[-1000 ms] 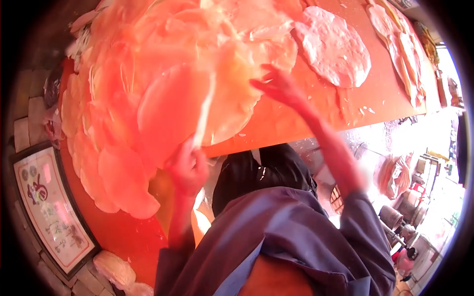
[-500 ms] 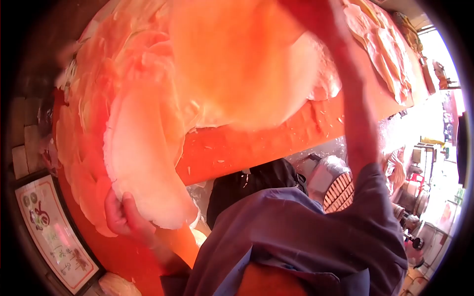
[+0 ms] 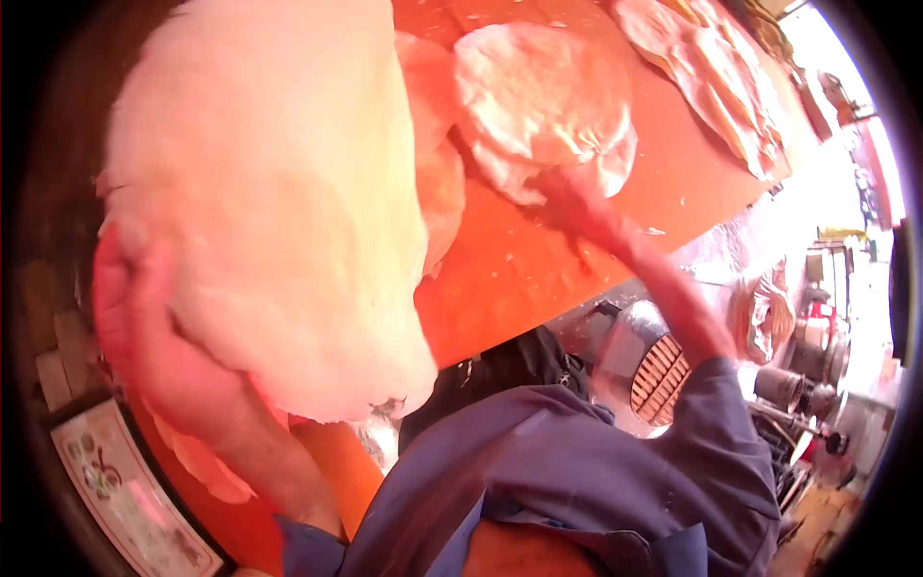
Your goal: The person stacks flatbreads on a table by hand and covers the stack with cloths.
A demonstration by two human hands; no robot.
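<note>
My left hand point(image 3: 144, 298) is closed on the edge of a large pale flat sheet point(image 3: 279, 192), raised toward the camera at the left, where it hides much of what lies below. My right hand point(image 3: 567, 197) rests at the lower edge of a round pale flat sheet point(image 3: 538, 91) that lies on the orange tabletop point(image 3: 510, 288). Its fingers are blurred and partly hidden. Between the two, thin sheets point(image 3: 442, 192) show beside the raised one.
Long folded sheets point(image 3: 707, 82) lie at the table's back right. A framed sign point(image 3: 135, 500) stands at the lower left. Beyond the table edge are a slatted round object point(image 3: 661, 378), a tied bag point(image 3: 766, 313) and metal containers point(image 3: 779, 387).
The large sheet in my left hand has come up toward the camera. My right hand has come back down from the far side, and another sheet now lies over the round one.
</note>
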